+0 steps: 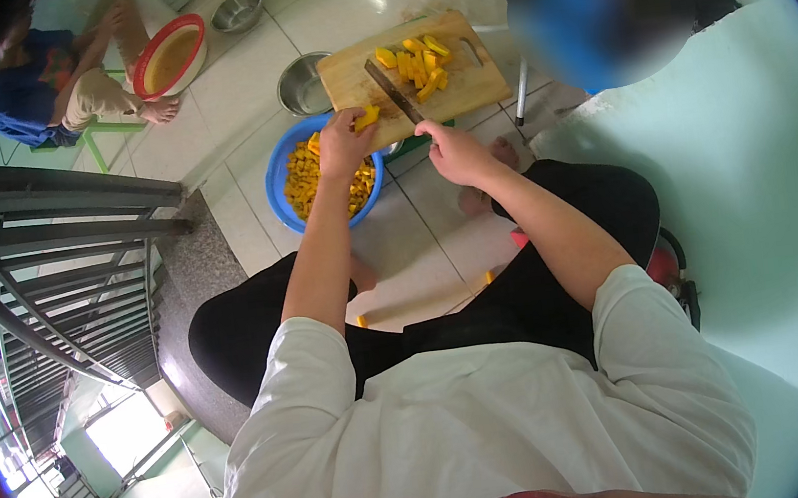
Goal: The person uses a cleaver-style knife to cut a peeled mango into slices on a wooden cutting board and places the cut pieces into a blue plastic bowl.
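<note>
My left hand grips a piece of orange-yellow pumpkin at the near left corner of a wooden cutting board. In my right hand is the handle of a kitchen knife, its dark blade lying across the board and pointing away to the left. Several cut pumpkin strips are grouped on the board, right of the blade. Below my left hand, partly hidden by my forearm, a blue plastic basin holds many small pumpkin cubes.
A steel bowl stands left of the board. Further off, a person sits beside a red-rimmed basin and another steel bowl. A dark metal stair railing runs along the left; a pale green wall bounds the right.
</note>
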Demonstrator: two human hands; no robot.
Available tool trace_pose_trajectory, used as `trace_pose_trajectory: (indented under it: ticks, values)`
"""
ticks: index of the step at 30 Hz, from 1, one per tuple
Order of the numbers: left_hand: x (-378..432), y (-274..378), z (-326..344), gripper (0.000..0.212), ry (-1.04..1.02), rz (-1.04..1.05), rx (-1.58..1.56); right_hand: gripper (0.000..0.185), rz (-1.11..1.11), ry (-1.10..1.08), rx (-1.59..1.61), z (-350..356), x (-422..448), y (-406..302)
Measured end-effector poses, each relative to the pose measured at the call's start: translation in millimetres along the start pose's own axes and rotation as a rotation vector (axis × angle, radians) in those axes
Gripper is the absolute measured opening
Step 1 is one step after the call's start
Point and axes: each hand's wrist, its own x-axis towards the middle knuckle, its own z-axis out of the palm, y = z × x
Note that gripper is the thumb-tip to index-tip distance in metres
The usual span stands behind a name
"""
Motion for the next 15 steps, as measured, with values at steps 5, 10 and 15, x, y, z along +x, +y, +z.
trace_pose_trajectory:
  ticks: [5, 10, 15]
  values:
    - [-1, -8, 7, 0.029, 0.083, 0.132, 0.003, 0.032, -0.061, 0.015, 0.082, 11, -2, -4]
    - [1, -7, 9, 0.027, 0.111, 0.167, -0.054, 0.033, -0.095, 0.041, 0.099, 16, 0, -4]
    - [-2, -2, 8, 0.026, 0.092, 0.173, 0.001, 0.034, -0.022, 0.008, 0.061, 24, -5, -2]
